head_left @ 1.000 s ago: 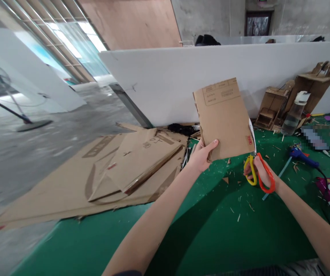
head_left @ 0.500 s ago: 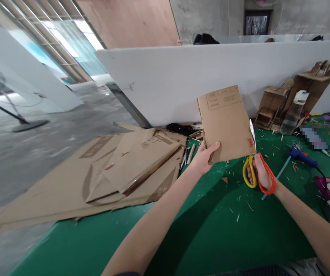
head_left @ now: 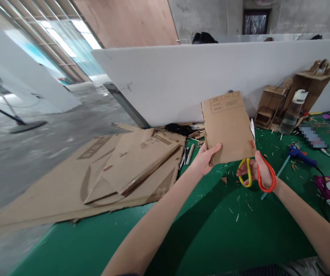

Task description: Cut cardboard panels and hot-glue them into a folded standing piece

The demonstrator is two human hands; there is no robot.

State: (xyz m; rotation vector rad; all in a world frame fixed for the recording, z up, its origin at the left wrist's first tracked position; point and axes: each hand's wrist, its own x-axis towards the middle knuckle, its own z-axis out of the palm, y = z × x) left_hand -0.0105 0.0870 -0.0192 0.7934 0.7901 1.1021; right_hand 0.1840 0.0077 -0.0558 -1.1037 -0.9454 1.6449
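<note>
- Head camera, frame centre: my left hand [head_left: 206, 160] pinches the lower left corner of a cardboard piece [head_left: 228, 128], thumb across the front face, fingers curled behind, holding it upright above the green table [head_left: 199, 226].
- My right hand [head_left: 258, 172], just right of centre, is closed through the loops of the scissors [head_left: 255, 174], one handle yellow, the other orange-red; the blades run up behind the cardboard's lower right edge and are mostly hidden.
- Judged by its look, the cardboard is light and stiff enough to stand unsupported, yet it would crease if squeezed hard; a grip close to the cut line seems the steadiest hold.
- Printed on the sheet: a boxed label panel along the top edge and a small red mark at the lower right corner, both too small to read.
- Left of centre lie flattened cardboard boxes [head_left: 119, 168] bearing dark printed marks, also illegible.
- At right: a clear water bottle [head_left: 293, 113], a blue glue gun [head_left: 301, 155], small cardboard models [head_left: 271, 107] against the white partition [head_left: 167, 76].
</note>
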